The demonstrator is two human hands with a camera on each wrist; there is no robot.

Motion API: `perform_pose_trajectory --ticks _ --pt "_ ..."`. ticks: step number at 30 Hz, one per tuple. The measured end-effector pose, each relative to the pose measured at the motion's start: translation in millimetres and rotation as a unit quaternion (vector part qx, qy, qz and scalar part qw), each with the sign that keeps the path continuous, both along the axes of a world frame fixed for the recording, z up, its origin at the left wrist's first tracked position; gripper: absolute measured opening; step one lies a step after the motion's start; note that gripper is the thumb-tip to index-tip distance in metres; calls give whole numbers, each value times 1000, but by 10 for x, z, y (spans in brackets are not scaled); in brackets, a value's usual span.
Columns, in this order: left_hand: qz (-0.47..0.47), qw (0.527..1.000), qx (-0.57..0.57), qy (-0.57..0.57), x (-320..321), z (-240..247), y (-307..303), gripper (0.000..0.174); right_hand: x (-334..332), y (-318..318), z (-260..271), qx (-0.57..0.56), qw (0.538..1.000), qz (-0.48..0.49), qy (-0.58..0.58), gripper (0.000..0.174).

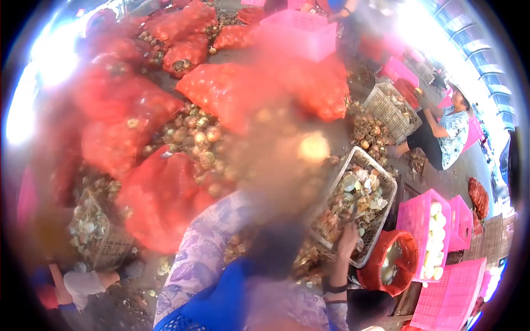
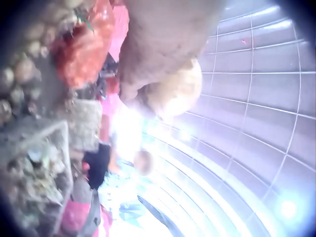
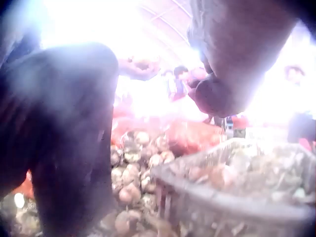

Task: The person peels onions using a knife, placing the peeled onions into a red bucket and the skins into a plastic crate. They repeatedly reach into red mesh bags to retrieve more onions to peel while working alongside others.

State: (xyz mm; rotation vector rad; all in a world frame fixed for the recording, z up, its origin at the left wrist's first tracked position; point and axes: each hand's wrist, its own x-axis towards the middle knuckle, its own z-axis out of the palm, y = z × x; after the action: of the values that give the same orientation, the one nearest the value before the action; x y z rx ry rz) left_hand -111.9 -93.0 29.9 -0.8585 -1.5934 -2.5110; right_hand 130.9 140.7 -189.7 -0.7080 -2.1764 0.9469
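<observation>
My left hand grips a pale onion in the left wrist view, fingers bent around its side. In the head view this hand is a brown blur close to the lens, with the onion bright at its right edge. Low over the grey plastic crate of onion skins is my right hand. A thin dark blade points up from its fingers; its handle is hidden. The right wrist view has the right hand with curled fingers above the crate's rim.
Loose onions and red mesh sacks cover the ground ahead. Right of the crate stand a red bucket and a pink crate of peeled onions. Another person sits at the right beside a beige crate.
</observation>
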Motion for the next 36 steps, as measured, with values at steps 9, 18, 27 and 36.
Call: perform_pose_trajectory --ticks 9,18,27,36 --pt "-422 853 152 -266 835 159 997 46 242 -265 1924 18 995 48 83 17" --pt "-486 765 119 -404 1057 51 1201 46 566 -265 2289 110 987 112 19 16" --pt "-446 821 59 -352 1051 -391 1527 38 396 -283 2243 105 991 38 72 50" --pt "-396 902 -47 -165 1343 -488 1631 34 553 -127 2192 -214 974 -34 -63 52"
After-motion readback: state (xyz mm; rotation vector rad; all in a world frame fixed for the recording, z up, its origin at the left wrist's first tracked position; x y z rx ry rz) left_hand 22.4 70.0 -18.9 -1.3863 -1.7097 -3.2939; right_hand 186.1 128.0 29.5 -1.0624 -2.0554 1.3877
